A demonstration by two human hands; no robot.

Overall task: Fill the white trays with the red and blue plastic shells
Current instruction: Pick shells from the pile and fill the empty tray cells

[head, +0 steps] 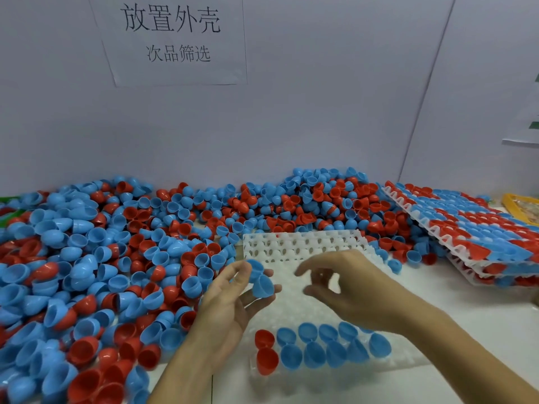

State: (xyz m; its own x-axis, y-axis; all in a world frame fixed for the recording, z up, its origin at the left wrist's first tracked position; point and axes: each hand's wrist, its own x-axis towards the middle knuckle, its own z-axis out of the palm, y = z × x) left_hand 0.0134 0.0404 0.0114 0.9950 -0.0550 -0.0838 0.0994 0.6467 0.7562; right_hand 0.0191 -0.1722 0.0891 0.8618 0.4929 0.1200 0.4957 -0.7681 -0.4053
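white tray (291, 246) | table (466, 293) | shell heap (87, 258) | wall sign (172, 39)

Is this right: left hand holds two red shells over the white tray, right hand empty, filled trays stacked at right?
Not quite. In the head view the shells in the left hand are blue, not red. The rest holds: the right hand holds nothing above the white tray, and filled trays sit stacked at right.

Glossy smooth plastic shells (87, 272); white tray (306, 243) apparently matt plastic
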